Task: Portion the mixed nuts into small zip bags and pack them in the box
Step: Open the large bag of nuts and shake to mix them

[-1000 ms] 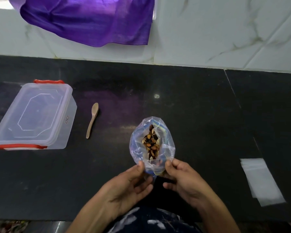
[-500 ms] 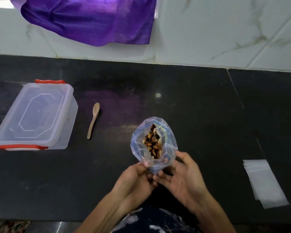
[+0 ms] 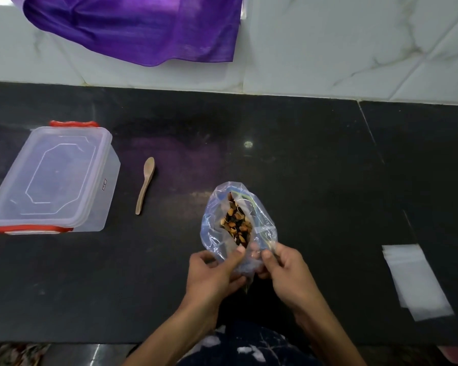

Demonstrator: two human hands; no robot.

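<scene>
Near edge, centre: patterned dark clothing [image 3: 249,347] at the bottom of the head view, both forearms reaching forward over the bench [image 3: 315,180]. Left hand [image 3: 212,276] pinches the near left edge of the nut bag [image 3: 214,233], thumb on top, fingers curled under the plastic. Right hand [image 3: 286,273] pinches the near right edge of the same bag, thumb and fingers curled on the rim. Both hands grasping, neither released. Bag is clear bluish plastic, mouth open and facing up toward the camera, held just above or resting on the bench; cannot tell which. Mixed nuts [image 3: 237,225] visible inside through the opening, brown, tan and dark pieces in a narrow heap. Bag sits at bench centre, just in front of the hands.

Right side, near: small stack of flat empty zip bags [image 3: 418,281] lying on the bench, well apart from the hands, angled slightly.

Left of centre, further out: wooden spoon [image 3: 145,184] lying flat, bowl pointing away, handle toward the near edge. Nothing touches it.

Far left: clear plastic box [image 3: 50,178] with lid on, red clips at the near and far ends. Spoon lies beside it, apart. Box contents not readable through the lid.

Bench is dark polished stone with a seam on the right. Behind it, white marble-look wall [image 3: 354,48]. Purple cloth [image 3: 132,27] hangs down over the wall at top left, its reflection tinting the bench below.
</scene>
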